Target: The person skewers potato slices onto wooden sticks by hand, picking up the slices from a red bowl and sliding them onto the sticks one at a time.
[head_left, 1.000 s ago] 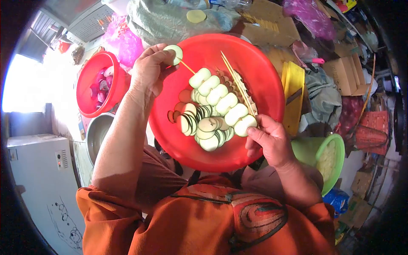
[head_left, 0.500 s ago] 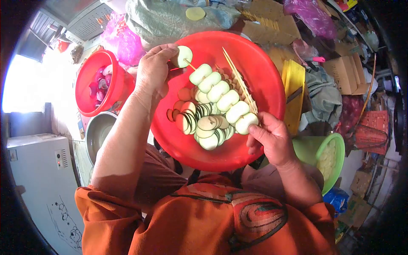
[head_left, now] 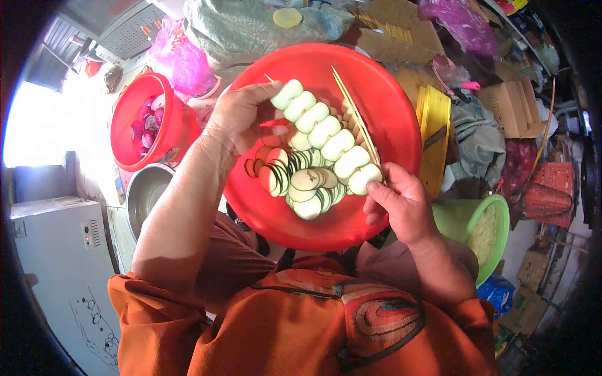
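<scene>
A skewer of pale green, round vegetable slices [head_left: 324,131] slants across the large red basin [head_left: 395,119]. My left hand [head_left: 241,116] is closed at its upper end, thumb and fingers on the topmost slice, with the thin skewer tip poking out beyond. At the lower end my right hand [head_left: 401,203] pinches the skewer near the last slice and also grips several bare wooden skewers [head_left: 354,113], which point up and away. Below, in the basin, lie overlapping dark-edged slices [head_left: 307,182] and a few orange-brown slices [head_left: 256,167].
A red bucket [head_left: 179,135] of purple onion pieces and a metal bowl [head_left: 133,207] stand at the left. On the right are a green bucket [head_left: 500,216] with pale contents and a yellow crate [head_left: 433,135]. Behind the basin lies a woven sack [head_left: 238,37] with one slice on it.
My left hand has pushed the top slice down the skewer against the others, so the skewer tip now shows past it. My right hand has barely moved.
</scene>
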Demonstrator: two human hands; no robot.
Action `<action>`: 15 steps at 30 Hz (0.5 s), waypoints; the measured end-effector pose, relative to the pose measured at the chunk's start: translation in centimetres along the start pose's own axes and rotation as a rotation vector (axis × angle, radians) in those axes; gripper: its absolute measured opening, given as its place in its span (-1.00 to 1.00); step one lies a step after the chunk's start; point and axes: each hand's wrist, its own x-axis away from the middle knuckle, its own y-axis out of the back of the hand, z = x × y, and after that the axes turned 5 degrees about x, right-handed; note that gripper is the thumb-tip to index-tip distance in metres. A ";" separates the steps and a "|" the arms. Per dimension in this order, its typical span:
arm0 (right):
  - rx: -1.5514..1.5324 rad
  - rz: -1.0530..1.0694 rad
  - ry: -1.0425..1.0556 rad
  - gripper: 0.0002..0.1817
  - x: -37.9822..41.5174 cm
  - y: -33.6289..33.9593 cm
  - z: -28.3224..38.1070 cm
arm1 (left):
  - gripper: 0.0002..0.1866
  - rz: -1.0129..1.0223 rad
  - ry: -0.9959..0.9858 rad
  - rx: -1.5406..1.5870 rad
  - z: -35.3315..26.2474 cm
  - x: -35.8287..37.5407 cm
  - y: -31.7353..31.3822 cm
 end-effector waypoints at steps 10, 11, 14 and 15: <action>-0.019 -0.093 -0.007 -0.83 -0.1 0.3 0.1 | -0.72 0.038 0.040 -0.030 0.8 -1.0 -0.8; -0.019 -0.123 -0.005 -0.83 -0.1 0.4 0.3 | -0.73 0.001 -0.058 -0.124 1.2 -1.4 -1.0; -0.013 -0.164 0.016 -0.83 -0.1 0.6 0.4 | -0.76 -0.042 -0.237 -0.293 4.7 -5.0 0.2; -0.019 -0.171 0.011 -0.83 -0.1 0.6 0.4 | -0.75 0.024 -0.359 -0.613 6.5 -6.3 0.7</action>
